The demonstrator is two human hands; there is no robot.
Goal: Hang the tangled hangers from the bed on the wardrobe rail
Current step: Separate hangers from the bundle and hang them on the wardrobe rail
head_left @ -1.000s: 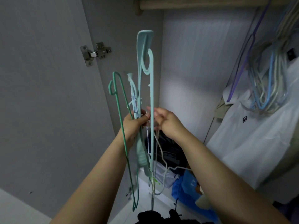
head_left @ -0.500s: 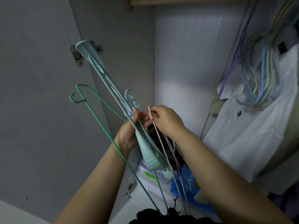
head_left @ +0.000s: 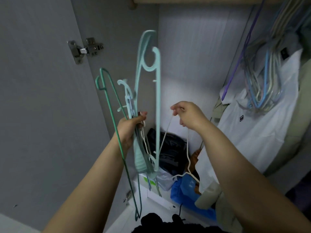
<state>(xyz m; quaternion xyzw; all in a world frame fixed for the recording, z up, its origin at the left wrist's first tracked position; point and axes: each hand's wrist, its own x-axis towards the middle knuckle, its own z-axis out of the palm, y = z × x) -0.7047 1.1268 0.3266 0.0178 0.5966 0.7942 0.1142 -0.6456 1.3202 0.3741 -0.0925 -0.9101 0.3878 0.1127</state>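
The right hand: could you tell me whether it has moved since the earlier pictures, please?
Yes. The right hand has drawn rightward, away from the left hand and the door hinge, pulling the white hanger out of the bundle.

Left hand (head_left: 130, 128) at centre, gripping bundle of hangers (head_left: 148, 101) upright, hooks up. Wire hanger (head_left: 116, 132) at left edge of bundle, running down past left wrist. Right hand (head_left: 186, 115) to right of bundle, apart from it, pinching single thin hanger (head_left: 187, 148) that dangles below. Door hinge (head_left: 85, 50) upper left, on wardrobe door (head_left: 37, 98). Rail (head_left: 193, 0) along top edge. Hung hangers (head_left: 262, 73) far right, over shirt (head_left: 252, 132). Bags (head_left: 170, 150) on wardrobe floor, behind and below both hands.
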